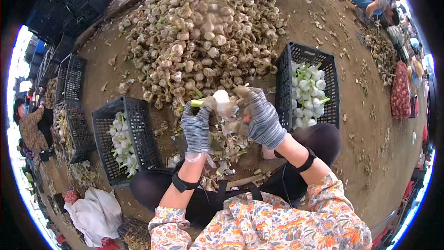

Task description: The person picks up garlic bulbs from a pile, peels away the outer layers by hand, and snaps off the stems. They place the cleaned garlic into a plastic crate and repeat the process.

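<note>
My left hand (196, 127), in a grey glove, grips a garlic bulb (221, 97) by its short green stem. The bulb's top side is peeled white. My right hand (264, 116), gloved alike, is closed just right of the bulb. A small orange-red bit shows at its fingers, but what they hold is blurred. Loose peel (226, 113) hangs blurred between the hands, above a litter of skins on the ground. Beyond them rises a large heap of unpeeled garlic (199, 32).
Black crates of white garlic stand at left (152, 134) and right (336, 92). More crates (69, 0) are stacked far left. A red net sack (400, 90) stands at right, a white sack (95, 215) lower left. Other people sit left (32, 127) and bend upper right (372, 0).
</note>
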Available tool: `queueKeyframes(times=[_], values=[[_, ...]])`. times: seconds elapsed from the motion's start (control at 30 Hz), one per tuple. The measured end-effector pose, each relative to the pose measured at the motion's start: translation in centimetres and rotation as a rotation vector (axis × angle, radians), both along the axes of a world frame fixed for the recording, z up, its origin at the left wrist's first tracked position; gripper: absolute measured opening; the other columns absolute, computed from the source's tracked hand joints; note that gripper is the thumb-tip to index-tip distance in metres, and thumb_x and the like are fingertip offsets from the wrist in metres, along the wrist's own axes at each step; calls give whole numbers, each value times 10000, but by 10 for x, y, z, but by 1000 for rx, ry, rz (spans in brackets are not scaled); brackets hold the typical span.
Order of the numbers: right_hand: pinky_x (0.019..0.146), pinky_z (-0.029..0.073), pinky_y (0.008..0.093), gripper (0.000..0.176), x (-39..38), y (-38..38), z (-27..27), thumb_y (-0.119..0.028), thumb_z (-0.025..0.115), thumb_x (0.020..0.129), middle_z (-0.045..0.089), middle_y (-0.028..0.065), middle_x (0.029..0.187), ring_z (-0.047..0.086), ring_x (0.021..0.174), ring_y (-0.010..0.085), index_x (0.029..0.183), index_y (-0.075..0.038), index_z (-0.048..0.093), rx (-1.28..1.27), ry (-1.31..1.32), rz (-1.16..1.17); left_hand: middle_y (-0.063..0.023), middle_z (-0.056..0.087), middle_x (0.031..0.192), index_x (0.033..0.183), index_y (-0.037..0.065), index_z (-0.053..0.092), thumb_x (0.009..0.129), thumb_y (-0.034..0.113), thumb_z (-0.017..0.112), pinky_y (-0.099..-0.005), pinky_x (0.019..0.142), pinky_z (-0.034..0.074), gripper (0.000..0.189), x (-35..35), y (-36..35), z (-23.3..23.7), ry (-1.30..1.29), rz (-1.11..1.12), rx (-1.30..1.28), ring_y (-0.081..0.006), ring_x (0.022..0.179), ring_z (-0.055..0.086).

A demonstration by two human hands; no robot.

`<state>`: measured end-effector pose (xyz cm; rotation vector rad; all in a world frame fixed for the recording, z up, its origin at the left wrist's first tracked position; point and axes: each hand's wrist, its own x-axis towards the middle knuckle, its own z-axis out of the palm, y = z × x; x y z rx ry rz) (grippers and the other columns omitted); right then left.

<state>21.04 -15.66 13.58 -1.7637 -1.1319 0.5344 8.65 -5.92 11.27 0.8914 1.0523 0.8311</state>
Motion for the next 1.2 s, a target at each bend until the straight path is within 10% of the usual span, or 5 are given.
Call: queueKeyframes(times=[0.5,0.57,0.67,0.83,1.2], values=[[643,464,338,163,21,4,-37,-141,619,762,569,124,816,553,709,257,875,-27,592,112,-220,-65,52,535,684,732,105,553,711,186,737,-183,535,368,203,-6,1,9,166,-147,-1,-20,607,451],[614,458,306,249,21,6,-34,-123,644,747,561,102,803,521,670,166,956,-22,552,20,654,-28,49,540,689,732,97,557,715,166,734,-188,550,372,191,-7,1,-1,135,-175,63,-27,618,453],[592,450,268,313,18,6,-60,-126,659,750,552,61,762,494,656,103,998,-7,511,-185,288,107,45,545,688,727,80,570,725,127,723,-197,564,382,160,-9,-1,-14,79,-234,144,-38,619,456],[685,460,228,303,31,4,-19,-223,580,847,599,35,876,534,786,73,1045,5,555,-169,778,269,57,514,641,692,63,570,740,135,708,-202,518,359,163,-10,4,-12,148,-239,90,-33,568,411],[674,464,289,399,2,4,-30,-270,686,735,567,89,811,522,723,145,1008,-27,527,-235,130,127,54,471,535,578,43,552,731,222,717,-237,458,318,288,-6,5,-9,322,-268,97,-49,486,374]])
